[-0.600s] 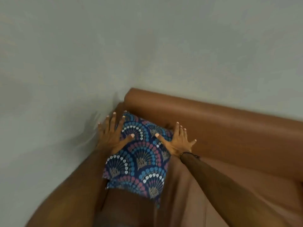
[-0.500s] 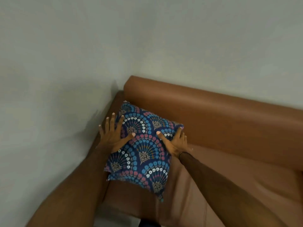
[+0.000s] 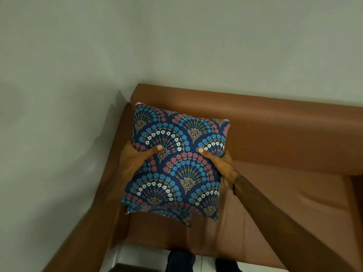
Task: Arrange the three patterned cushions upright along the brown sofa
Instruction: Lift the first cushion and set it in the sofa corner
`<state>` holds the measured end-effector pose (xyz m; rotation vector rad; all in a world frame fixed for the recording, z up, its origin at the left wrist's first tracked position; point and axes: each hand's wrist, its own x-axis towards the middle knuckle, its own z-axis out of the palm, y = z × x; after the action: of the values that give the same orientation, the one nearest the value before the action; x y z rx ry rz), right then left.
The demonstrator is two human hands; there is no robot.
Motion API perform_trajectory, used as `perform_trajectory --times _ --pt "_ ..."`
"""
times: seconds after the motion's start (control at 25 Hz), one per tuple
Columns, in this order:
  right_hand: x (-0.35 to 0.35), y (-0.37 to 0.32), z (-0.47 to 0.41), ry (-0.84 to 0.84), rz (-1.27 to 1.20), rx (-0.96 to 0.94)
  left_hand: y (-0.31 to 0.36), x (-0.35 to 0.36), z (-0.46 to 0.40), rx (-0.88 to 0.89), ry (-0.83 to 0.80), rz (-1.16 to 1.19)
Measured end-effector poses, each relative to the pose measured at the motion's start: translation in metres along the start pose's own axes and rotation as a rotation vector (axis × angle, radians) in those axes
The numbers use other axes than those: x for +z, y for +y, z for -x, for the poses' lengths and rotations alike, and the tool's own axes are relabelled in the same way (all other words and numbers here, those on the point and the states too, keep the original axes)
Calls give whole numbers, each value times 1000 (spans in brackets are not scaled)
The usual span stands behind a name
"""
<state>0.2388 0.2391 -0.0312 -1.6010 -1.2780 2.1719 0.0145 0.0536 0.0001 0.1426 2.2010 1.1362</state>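
Observation:
One dark blue cushion (image 3: 176,165) with blue, red and white fan-shaped flower patterns is in view, held above the left end of the brown sofa (image 3: 275,122). My left hand (image 3: 135,160) grips its left edge with the thumb on the front face. My right hand (image 3: 220,161) grips its right edge the same way. The cushion is tilted back toward the backrest and its lower edge hangs above the seat (image 3: 265,193). The other two cushions are out of view.
A pale grey wall (image 3: 59,95) meets the sofa's left end and runs behind the backrest. The left armrest (image 3: 121,134) lies against the wall. My feet (image 3: 180,262) stand on a light floor at the sofa's front edge.
My hands went from lying flat with spread fingers on the cushion's face to gripping its two side edges. The cushion has come up and toward me, away from the corner.

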Motion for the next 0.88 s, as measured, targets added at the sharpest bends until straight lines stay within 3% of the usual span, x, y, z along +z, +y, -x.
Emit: perform_trajectory --times 0.16,0.32,0.64,0.88 --pt "-113 -32 3 37 -43 -98 41 93 38 124 -112 51" --pt "-266 -49 -3 82 55 -162 64 229 86 205 -202 93" --pt "-591 -12 -61 271 67 -135 41 567 153 205 -380 122" --pt "-740 28 -102 315 42 -220 3 742 159 298 -454 120"
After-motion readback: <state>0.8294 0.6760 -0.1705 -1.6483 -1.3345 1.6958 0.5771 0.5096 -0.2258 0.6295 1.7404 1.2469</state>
